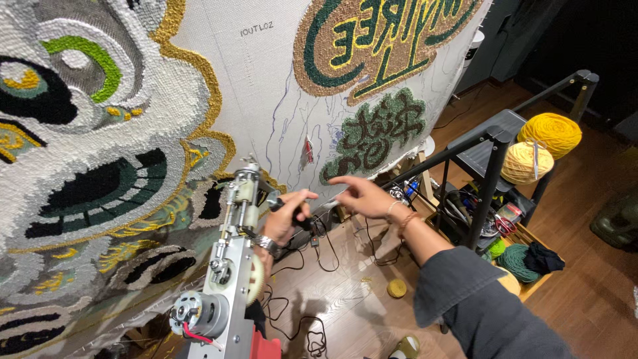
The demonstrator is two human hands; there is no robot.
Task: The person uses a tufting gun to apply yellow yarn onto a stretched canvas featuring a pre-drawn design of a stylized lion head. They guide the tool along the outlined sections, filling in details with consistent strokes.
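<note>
A metal tufting gun [229, 266] with a grey motor at its lower end points up at a stretched white tufting cloth [266, 100]. My left hand [287, 214], a watch on its wrist, grips the gun's black front handle. The gun's tip rests near the edge of a large tufted design in white, gold, green and black [100, 166]. My right hand [364, 196], with bracelets and a grey sleeve, hovers open just in front of the cloth, fingers pointing left. It sits below a small dark green tufted patch [375, 133] and holds nothing.
A black metal step frame [488, 156] stands to the right with two yellow yarn cones [548, 133] beside it. Green yarn [522, 259] lies in a crate below. Black cables [312, 319] and a small yellow disc [397, 288] lie on the wooden floor.
</note>
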